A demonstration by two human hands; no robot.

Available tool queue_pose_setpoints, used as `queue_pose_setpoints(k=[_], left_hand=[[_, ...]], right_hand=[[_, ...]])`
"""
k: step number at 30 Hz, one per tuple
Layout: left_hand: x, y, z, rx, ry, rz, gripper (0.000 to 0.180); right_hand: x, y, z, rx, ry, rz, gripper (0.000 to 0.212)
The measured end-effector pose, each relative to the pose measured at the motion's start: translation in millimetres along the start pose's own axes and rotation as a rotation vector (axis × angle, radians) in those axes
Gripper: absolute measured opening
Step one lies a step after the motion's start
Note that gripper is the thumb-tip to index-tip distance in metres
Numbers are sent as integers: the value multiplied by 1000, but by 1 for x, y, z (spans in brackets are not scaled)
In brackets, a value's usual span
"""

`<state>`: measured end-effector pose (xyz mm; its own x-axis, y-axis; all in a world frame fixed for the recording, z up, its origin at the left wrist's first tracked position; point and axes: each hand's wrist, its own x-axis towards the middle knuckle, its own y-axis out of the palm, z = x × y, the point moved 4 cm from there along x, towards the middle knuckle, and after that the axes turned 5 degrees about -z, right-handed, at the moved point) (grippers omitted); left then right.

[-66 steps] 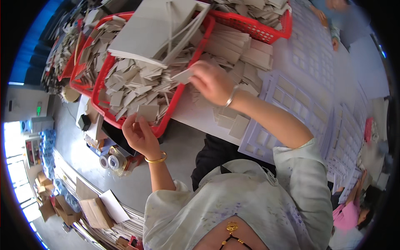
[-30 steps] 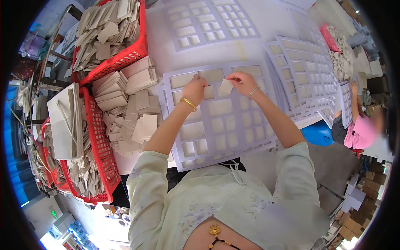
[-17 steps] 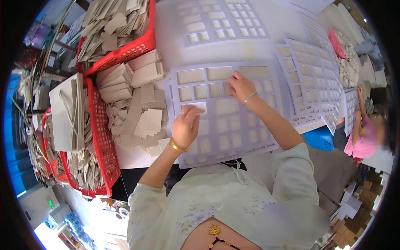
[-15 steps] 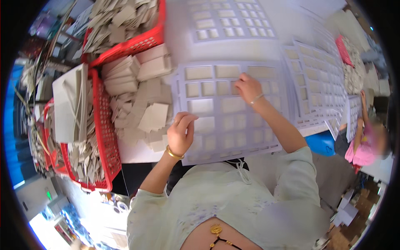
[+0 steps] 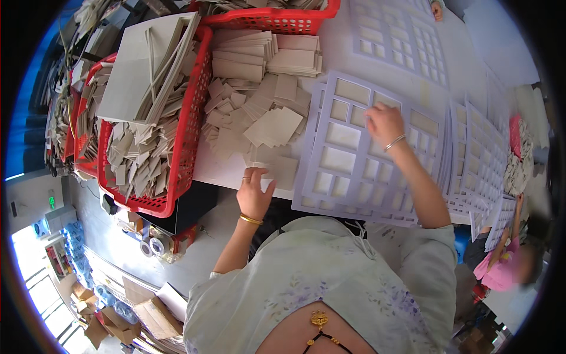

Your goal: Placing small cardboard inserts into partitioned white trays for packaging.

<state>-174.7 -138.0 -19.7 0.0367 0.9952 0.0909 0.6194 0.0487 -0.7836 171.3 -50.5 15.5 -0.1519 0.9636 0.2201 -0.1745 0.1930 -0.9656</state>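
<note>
A white grid panel (image 5: 365,159) with rectangular openings of several sizes lies in front of me on similar panels. Over its upper middle is my right hand (image 5: 386,125), fingers curled in and tips down at a dividing bar; whatever they may hold is hidden. My left hand (image 5: 254,196) is at the table's front edge, beside the panel's left side, thumb apart from the bent fingers. Its fingertips reach the nearest grey cardboard pieces (image 5: 282,171), with no piece plainly gripped. Behind them lies a loose spread of grey cardboard rectangles (image 5: 274,125).
Red plastic baskets (image 5: 191,141) full of cardboard offcuts stand at left and far left. Stacked cardboard (image 5: 295,56) sits behind the loose pieces. More grid panels lie at the back (image 5: 401,38) and right (image 5: 480,153). A person in pink (image 5: 501,265) handles a panel at far right.
My view has swung left, so the panel appears farther right and tilted. My left hand has left the panel's left part for the cardboard pieces. My right hand stays over the panel's upper part.
</note>
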Motion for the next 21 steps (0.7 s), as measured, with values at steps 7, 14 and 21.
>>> queue_pose_setpoints(k=[7, 14, 21], left_hand=[[7, -5, 11, -43, 5, -109, 24], [16, -16, 27, -4, 10, -132, 23], [5, -11, 29, 19, 26, -71, 29]], right_hand=[[-14, 22, 169, 269, -254, 57, 26], [-21, 52, 185, 215, -201, 135, 22], [-21, 40, 171, 383, -79, 215, 25]])
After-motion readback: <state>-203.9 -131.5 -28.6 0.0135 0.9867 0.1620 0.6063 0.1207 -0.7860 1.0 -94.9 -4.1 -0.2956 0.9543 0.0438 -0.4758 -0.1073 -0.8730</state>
